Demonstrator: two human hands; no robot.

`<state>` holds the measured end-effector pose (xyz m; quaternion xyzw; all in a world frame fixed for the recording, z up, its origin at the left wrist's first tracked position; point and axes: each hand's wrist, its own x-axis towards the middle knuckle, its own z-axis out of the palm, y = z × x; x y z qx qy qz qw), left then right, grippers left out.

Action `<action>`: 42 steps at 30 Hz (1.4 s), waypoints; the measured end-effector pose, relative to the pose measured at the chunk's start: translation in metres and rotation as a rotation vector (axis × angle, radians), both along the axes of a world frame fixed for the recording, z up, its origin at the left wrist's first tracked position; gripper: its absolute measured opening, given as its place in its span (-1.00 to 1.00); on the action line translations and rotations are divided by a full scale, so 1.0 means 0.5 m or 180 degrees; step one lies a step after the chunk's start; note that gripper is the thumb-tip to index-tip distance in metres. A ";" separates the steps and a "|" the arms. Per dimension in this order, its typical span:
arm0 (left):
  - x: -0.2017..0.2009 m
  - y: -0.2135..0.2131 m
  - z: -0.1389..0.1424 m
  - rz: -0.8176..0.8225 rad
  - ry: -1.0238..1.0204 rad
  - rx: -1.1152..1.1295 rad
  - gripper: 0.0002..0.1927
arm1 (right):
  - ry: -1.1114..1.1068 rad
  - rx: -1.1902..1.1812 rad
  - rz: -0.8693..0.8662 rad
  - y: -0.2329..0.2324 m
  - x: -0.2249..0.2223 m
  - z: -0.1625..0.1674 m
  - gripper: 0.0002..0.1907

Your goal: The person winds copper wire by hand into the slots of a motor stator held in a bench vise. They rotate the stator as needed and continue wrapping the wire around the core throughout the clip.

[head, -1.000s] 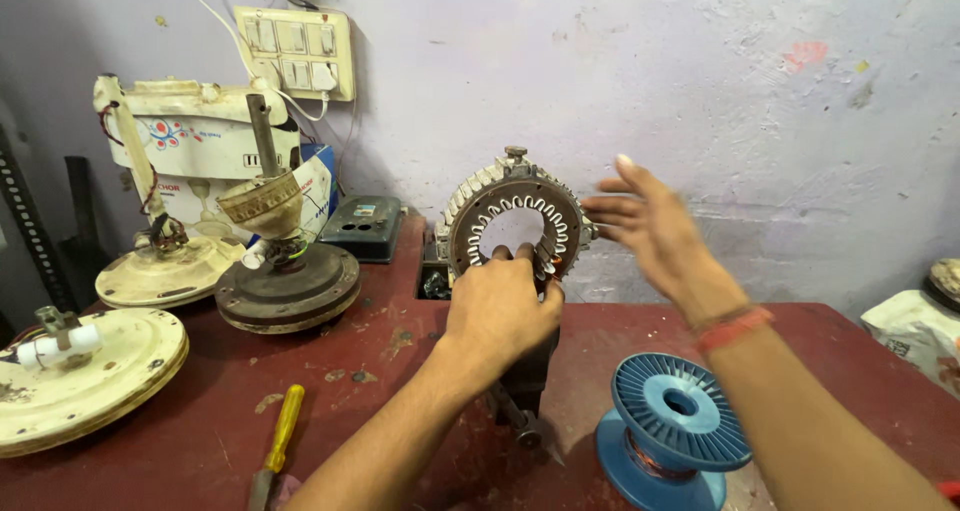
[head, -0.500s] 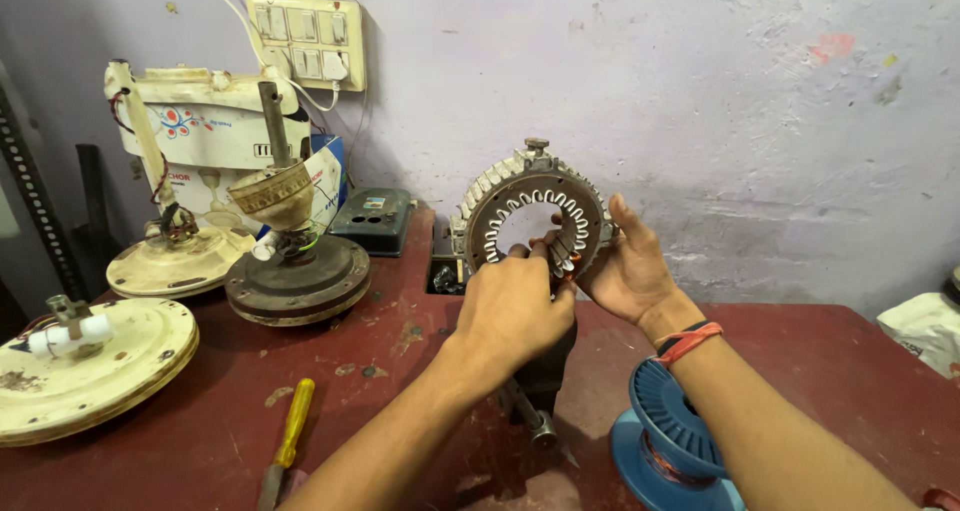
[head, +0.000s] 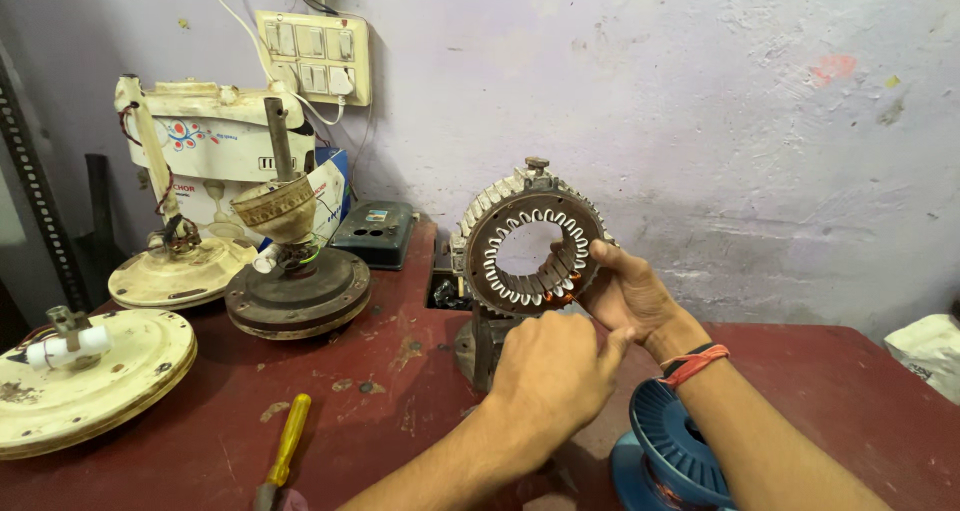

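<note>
My left hand (head: 548, 366) is curled into a loose fist just below the stator ring (head: 530, 239), back of hand up, fingers bunched near the ring's lower rim; can't tell what, if anything, is pinched inside. My right hand (head: 632, 293) is half open, fingers (head: 603, 259) wrapped on the ring's lower right rim, thumb pointing toward the left hand. Red thread band (head: 692, 360) on the right wrist.

The stator ring stands upright on a dark metal stand (head: 483, 346), open centre facing me, white slot liners around the inside, copper winding showing at the bottom right by my fingers. It sits about mid-table, toward the back edge near the wall.

Blue wire spool (head: 672, 449) sits at the front edge of the red table (head: 380, 401), under my right forearm. Yellow-handled screwdriver (head: 284, 449) lies at the front edge, left of my left arm. Dark fan motor (head: 297, 289) with a shaft sticking up sits left of the ring, well apart. Cream fan housing (head: 180, 271) just beside it, further left. Another cream fan body (head: 85, 376) at the left edge. Small dark green box (head: 375, 233) at the back edge by the wall. Switchboard (head: 313, 54) on the wall above.
</note>
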<state>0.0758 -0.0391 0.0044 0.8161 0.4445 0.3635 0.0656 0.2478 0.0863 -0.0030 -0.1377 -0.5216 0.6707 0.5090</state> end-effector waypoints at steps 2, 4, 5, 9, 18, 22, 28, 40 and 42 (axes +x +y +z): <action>0.002 0.008 -0.012 -0.0007 -0.0194 0.0101 -0.49 | -0.0083 0.0039 0.0051 0.004 0.005 -0.004 -0.50; 0.004 0.015 -0.019 -0.0003 -0.0356 0.0060 -0.56 | -0.0154 0.0160 0.0025 0.007 0.008 -0.009 -0.55; 0.007 0.021 -0.019 -0.0003 -0.0420 -0.0031 -0.58 | -0.0144 0.0148 0.0081 0.011 0.011 -0.010 -0.58; 0.027 0.026 -0.020 -0.0332 -0.1514 -0.0606 -0.69 | -0.0107 0.0173 0.0436 0.019 0.032 -0.018 -0.65; 0.067 0.020 -0.030 -0.1027 -0.3221 -0.1882 -0.75 | -0.0372 -0.0208 0.0641 -0.001 0.044 -0.006 -0.58; 0.076 0.031 -0.046 -0.1218 -0.3539 -0.1476 -0.73 | -0.0344 -0.0032 0.0670 -0.005 0.039 -0.002 -0.58; 0.083 0.046 -0.053 -0.1039 -0.3872 -0.1430 -0.72 | -0.0132 -0.0105 0.0728 0.015 0.035 -0.012 -0.67; 0.036 0.052 -0.017 -0.0543 -0.2978 -0.1400 -0.70 | -0.0348 -0.0127 0.0341 -0.005 0.008 0.005 -0.67; 0.038 0.055 -0.021 -0.0571 -0.2800 -0.1610 -0.70 | -0.0270 -0.0227 0.0503 0.006 0.018 0.002 -0.71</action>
